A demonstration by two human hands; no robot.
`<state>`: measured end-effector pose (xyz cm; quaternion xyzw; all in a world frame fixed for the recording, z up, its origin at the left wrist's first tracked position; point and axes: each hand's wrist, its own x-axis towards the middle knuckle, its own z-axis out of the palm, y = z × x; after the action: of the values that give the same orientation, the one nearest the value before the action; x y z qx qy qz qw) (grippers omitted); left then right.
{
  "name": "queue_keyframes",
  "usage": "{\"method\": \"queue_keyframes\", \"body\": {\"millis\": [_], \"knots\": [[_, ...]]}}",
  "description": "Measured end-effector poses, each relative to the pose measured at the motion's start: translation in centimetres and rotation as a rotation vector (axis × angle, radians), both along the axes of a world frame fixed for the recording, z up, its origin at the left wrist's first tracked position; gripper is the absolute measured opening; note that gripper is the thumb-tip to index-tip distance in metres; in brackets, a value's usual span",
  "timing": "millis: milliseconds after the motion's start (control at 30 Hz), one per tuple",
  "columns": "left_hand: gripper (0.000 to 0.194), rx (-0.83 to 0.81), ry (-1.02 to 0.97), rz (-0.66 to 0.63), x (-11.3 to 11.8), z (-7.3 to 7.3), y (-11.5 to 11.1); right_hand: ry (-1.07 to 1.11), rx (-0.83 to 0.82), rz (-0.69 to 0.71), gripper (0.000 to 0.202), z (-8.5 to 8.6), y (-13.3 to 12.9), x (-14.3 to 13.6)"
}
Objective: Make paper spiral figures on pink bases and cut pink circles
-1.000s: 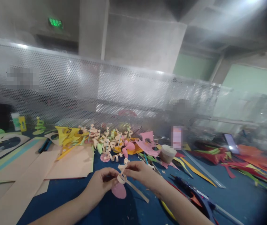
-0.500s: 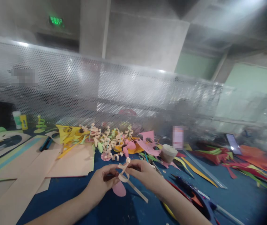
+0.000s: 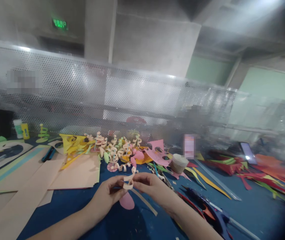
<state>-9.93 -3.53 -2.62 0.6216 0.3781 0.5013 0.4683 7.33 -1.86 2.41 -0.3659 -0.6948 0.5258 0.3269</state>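
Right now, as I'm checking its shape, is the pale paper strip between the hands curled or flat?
Curled: the pale paper strip bends round in loops below a small rolled tip.

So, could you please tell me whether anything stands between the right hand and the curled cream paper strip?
Nothing visible does: the right hand has its fingers at the curled cream paper strip, and the paper spirals lie beyond it.
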Motion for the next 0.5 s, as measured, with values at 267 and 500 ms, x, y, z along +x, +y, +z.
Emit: {"method": "queue_keyframes", "body": {"millis": [267,500], "knots": [[0.033,-0.007,-0.014,0.006,-0.1,-0.3,0.1,0.045,-0.055,-0.095,0.033,-1.0,0.1,-0.3],[0.025,0.001,-0.026,-0.03,-0.1,0.1,-0.1,0.007,-0.007,-0.118,0.036,-1.5,0.3,-0.4]]}}
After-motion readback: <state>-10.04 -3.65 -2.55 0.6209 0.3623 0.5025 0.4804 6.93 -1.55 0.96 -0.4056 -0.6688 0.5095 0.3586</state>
